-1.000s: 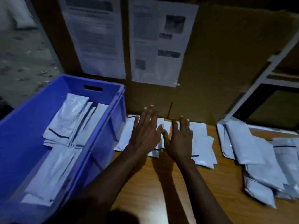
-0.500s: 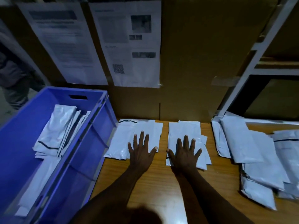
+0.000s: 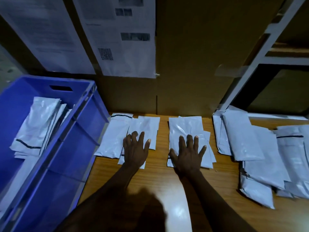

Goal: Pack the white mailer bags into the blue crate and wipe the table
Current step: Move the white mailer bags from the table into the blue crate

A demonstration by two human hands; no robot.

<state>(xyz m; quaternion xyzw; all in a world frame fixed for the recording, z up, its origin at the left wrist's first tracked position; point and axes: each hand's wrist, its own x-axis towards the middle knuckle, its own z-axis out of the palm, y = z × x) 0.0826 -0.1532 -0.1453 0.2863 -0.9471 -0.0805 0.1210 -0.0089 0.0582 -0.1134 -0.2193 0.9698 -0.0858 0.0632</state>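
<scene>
— How far along is the packing?
— Partway, I'd say. Some white mailer bags (image 3: 40,124) lie in the blue crate (image 3: 93,128), but more are on the table (image 3: 160,181), including a big pile (image 3: 250,148) at the right.
— And the grips?
— The left grip (image 3: 135,151) and right grip (image 3: 189,156) are both released, fingers flat, each pressing a small stack. No sign of wiping yet.

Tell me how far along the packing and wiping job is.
Done: several mailer bags lie in the blue crate. In hand: the left hand lies flat on the left mailer stack, the right hand on the right mailer stack, neither gripped yet. Left: both stacks, the larger pile at the right, and wiping the table; no cloth is visible.
</scene>
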